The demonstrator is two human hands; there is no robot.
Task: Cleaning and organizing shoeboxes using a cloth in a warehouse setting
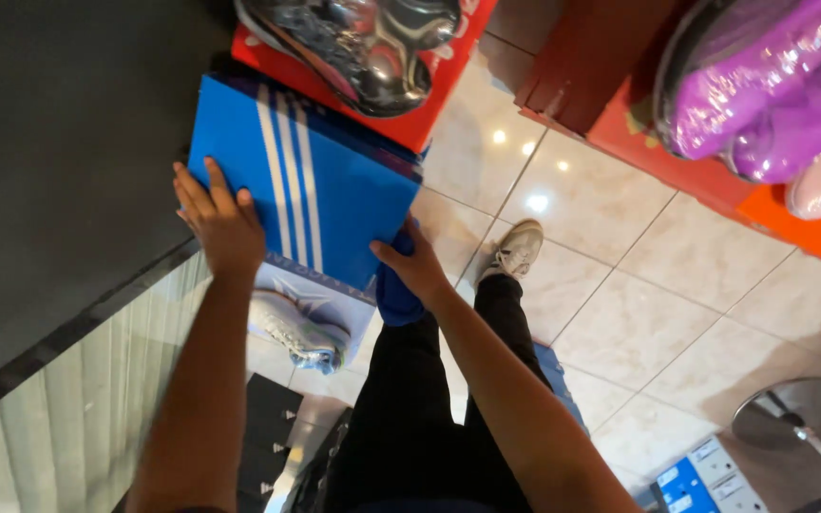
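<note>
- The left hand (220, 223) lies flat with spread fingers on the blue cardboard shoe box with white stripes (320, 185), held at shelf height.
- The right hand (415, 271) pinches the box's near edge; I think this thin grip may slip.
- The silver wrapped shoe (363, 43) sits close above and could be knocked down.

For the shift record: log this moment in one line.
left hand: flat on blue shoe box | right hand: grips box edge | box: atop stack

Both arms extended, left hand (220, 223) flat, fingers spread, right hand (417, 268) curled in grip
</note>
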